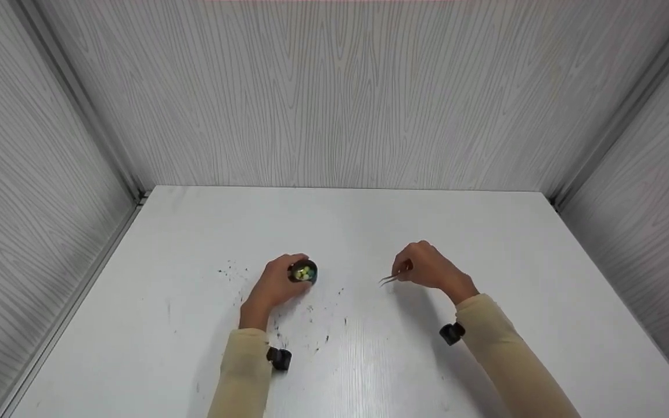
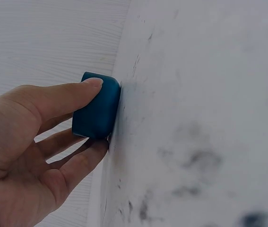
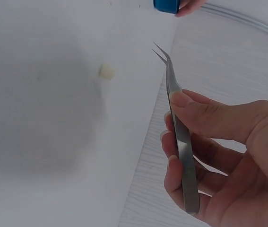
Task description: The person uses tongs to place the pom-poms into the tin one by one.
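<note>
My left hand (image 1: 272,285) grips a small blue cup (image 2: 96,111) that stands on the white table, thumb on one side and fingers around the other. Several yellow and pale green pieces (image 1: 305,272) lie inside the cup. Off to the right, my right hand (image 1: 427,268) pinches a pair of curved metal tweezers (image 3: 183,142) between thumb and fingers, a little above the table. The tweezer tips are slightly apart with nothing between them and point toward the cup. A small pale yellowish piece (image 3: 106,72) lies on the table near the tips in the right wrist view.
Dark specks and smudges (image 1: 327,338) mark the white table (image 1: 369,226) around and in front of the left hand. Grey wood-grain panels (image 1: 340,93) close off the back and both sides. Each wrist wears a black camera.
</note>
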